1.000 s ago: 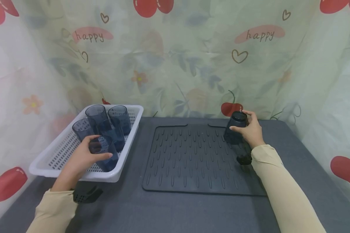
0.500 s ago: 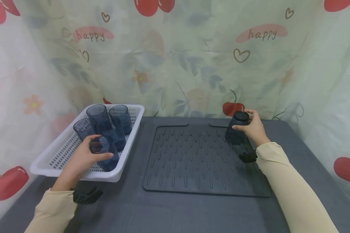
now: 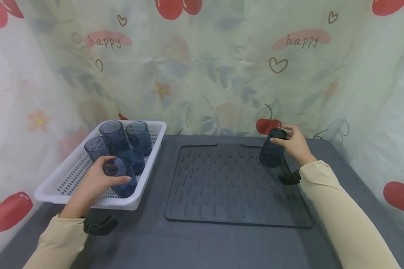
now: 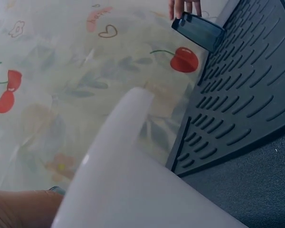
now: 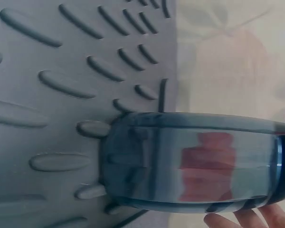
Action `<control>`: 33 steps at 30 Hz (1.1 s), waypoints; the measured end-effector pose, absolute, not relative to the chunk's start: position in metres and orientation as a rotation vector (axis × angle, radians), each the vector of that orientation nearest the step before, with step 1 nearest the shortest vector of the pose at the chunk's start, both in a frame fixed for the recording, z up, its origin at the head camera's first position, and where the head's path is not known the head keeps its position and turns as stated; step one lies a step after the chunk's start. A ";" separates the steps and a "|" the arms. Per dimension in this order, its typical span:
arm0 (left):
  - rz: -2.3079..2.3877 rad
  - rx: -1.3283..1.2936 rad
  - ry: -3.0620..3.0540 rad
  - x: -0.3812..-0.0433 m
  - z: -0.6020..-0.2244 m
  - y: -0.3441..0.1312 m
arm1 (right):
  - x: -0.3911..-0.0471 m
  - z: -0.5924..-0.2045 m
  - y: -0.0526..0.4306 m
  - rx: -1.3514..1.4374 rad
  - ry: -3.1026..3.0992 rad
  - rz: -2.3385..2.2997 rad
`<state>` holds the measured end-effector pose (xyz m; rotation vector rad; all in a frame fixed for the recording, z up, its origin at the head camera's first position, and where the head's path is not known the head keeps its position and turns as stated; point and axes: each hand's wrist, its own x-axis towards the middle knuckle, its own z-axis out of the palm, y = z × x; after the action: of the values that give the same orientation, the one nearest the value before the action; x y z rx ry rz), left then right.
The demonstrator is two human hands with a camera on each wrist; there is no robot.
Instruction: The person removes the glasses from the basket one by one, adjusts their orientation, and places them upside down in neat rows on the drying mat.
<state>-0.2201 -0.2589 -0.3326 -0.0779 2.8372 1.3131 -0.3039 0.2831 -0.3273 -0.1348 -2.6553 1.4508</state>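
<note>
In the head view, my right hand has thumb and fingers around the base of an upside-down blue glass. This glass stands mouth down at the far right corner of a dark ribbed drying mat. Up close in the right wrist view, the glass meets the mat's ridges with its rim, fingertips at its base end. My left hand grips the upper part of another blue glass, upright at the near right corner of the white basket.
Several more blue glasses stand upright in the basket behind my left hand. A dark grey cloth covers the table. Behind it hangs a printed curtain. The basket wall blocks much of the left wrist view.
My right hand's thumb has moved up the glass toward its base, and the right wrist has shifted right. The glass stands straighter on the mat. My left hand stays put.
</note>
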 end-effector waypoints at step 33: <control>1.740 -0.170 3.012 -0.175 -0.264 -0.236 | -0.265 -0.277 0.297 0.081 -2.444 1.647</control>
<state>-0.1749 -0.2359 -0.2637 -0.1697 3.0121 1.7403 -0.2651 0.2969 -0.2767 0.0807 -2.4437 1.6466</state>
